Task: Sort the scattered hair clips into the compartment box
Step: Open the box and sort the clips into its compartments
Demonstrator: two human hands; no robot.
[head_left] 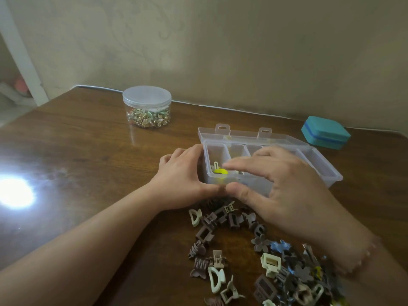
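Looking down at a brown wooden table (77,151), the camera showed a person's two bare hands at a clear plastic compartment box (320,164) with its lid folded open behind it. The left hand (183,180) cupped the box's near left corner, fingers curved against the side wall and thumb along the front edge, steadying it. The right hand (280,188) hovered over the front of the box, fingers spread and nearly straight, thumb low by the front wall; it appeared to hold nothing, though its palm hid part of the box. A yellow clip (220,171) and a pale one lay in the near left compartment. The other compartments that could be seen looked empty. Most hair clips (254,257), brown, cream and blue-grey, lay scattered in a heap on the table just in front of the box. To sort well, the left hand should probably keep bracing the light box while the right picks one clip at a time, matching colour or shape. A lidded jar (146,107) and a teal case (325,132) stood farther back.
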